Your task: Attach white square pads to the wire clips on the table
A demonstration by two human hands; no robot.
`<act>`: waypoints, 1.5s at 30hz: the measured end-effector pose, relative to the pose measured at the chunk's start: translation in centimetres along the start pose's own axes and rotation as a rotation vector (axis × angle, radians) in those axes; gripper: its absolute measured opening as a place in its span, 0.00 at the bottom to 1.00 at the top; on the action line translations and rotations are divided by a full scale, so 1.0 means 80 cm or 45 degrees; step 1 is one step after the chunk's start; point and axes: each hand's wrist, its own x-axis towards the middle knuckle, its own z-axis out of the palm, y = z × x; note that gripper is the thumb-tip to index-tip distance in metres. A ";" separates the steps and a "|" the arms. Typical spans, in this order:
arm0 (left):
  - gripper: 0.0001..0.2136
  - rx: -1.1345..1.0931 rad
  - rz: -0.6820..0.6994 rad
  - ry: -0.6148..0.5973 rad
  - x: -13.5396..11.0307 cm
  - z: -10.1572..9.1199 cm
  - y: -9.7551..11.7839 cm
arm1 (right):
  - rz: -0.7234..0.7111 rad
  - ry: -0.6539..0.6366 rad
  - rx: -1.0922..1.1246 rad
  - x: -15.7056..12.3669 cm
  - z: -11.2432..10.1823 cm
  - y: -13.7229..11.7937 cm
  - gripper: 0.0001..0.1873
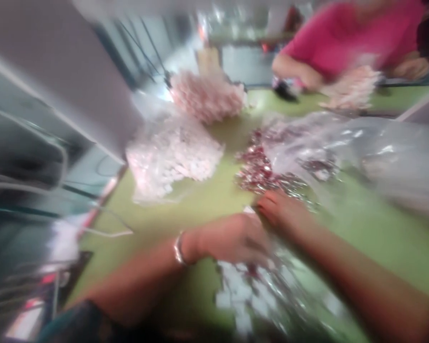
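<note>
My left hand (239, 240), with a silver bracelet at the wrist, is curled with its fingers pointing down over a spread of small white cards (243, 295). Mixed in with the cards are shiny clear and silvery pieces (286, 295). Just beyond it, my right hand (282, 209) has its fingers bent together at the near edge of a heap of small red and silver pieces (255, 166). A white bit (249, 209) shows between the two hands. Blur hides what either hand's fingers hold.
A clear bag of pale pink and white pieces (175, 157) lies on the green table (200, 202). Behind it is a pink bundle (207, 97). Large clear plastic (389, 152) spreads at right. Across the table, a person in a pink shirt (350, 38) handles pale pieces (357, 88).
</note>
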 end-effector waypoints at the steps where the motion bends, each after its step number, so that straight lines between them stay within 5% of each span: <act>1: 0.05 0.013 -0.006 -0.053 0.000 -0.002 0.002 | -0.022 -0.022 -0.067 -0.001 0.002 -0.004 0.08; 3: 0.07 0.111 -0.102 0.082 -0.006 -0.019 0.003 | -0.035 -0.053 -0.158 -0.001 0.004 -0.010 0.07; 6: 0.10 0.554 -0.479 0.857 -0.029 -0.066 -0.008 | 0.053 -0.102 -0.242 0.001 0.007 -0.011 0.09; 8: 0.10 0.966 -0.817 1.132 -0.049 -0.099 -0.024 | 0.160 -0.114 -0.250 0.002 0.007 -0.009 0.11; 11: 0.08 1.184 -1.054 1.029 -0.068 -0.129 -0.049 | 0.253 -0.101 -0.175 0.004 0.002 -0.006 0.12; 22: 0.16 1.421 -1.095 0.652 -0.069 -0.133 -0.065 | 0.180 -0.200 -0.209 0.007 0.005 -0.012 0.11; 25: 0.14 1.465 -1.068 0.651 -0.074 -0.136 -0.064 | 0.296 -0.146 -0.150 0.006 0.001 -0.016 0.12; 28: 0.12 1.469 -1.044 0.791 -0.069 -0.134 -0.034 | 0.402 -0.112 -0.019 0.004 -0.006 -0.017 0.12; 32: 0.09 0.967 -0.792 1.085 -0.042 -0.104 0.002 | 0.436 -0.049 0.279 0.002 -0.012 -0.013 0.09; 35: 0.12 0.005 -0.793 0.999 -0.017 -0.066 -0.013 | 0.437 0.037 0.538 0.001 -0.015 -0.011 0.07; 37: 0.13 -0.365 -0.745 0.983 -0.007 -0.044 -0.032 | 0.389 0.032 0.625 0.000 -0.016 -0.011 0.08; 41: 0.13 -0.704 -0.665 0.973 -0.002 -0.024 -0.052 | 0.292 0.063 0.636 -0.004 -0.016 -0.016 0.11; 45: 0.11 -0.739 -0.644 0.928 -0.004 -0.024 -0.045 | 0.260 0.113 0.665 -0.006 -0.013 -0.015 0.11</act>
